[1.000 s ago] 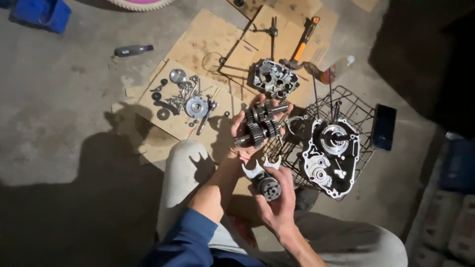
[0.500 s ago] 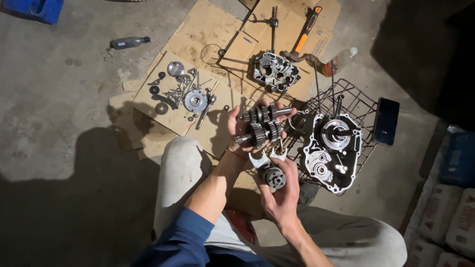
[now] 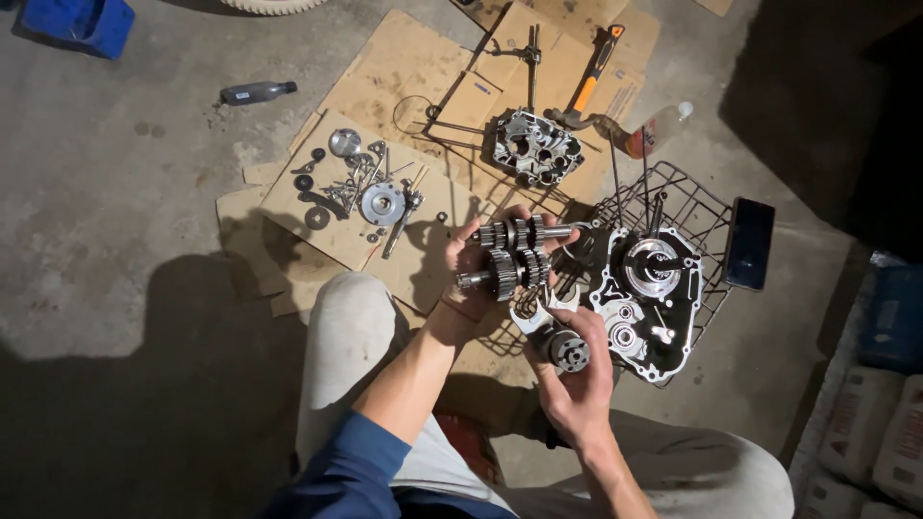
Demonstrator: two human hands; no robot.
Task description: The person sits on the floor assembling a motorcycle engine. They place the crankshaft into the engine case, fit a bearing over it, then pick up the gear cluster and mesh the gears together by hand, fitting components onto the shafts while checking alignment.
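Note:
My left hand (image 3: 473, 271) grips two meshed gear shafts (image 3: 514, 255), a steel cluster of toothed wheels held level above my knee. My right hand (image 3: 574, 377) holds a small metal drum with forks (image 3: 562, 346) just below the gear cluster, almost touching it. Right of both hands an open engine case half (image 3: 646, 298) lies in a black wire basket (image 3: 692, 197). A second case half (image 3: 535, 146) rests on cardboard further away.
Loose washers, discs and bolts (image 3: 370, 192) lie on cardboard sheets at the left. An orange-handled hammer (image 3: 588, 85), a T-handle tool (image 3: 531, 53), a dark bottle (image 3: 256, 92), a phone (image 3: 749, 242) and a blue crate (image 3: 77, 24) surround the spot. Concrete floor all around.
Both hands have stayed close together; the right hand has brought the drum up nearer the gear cluster. The view has shifted slightly.

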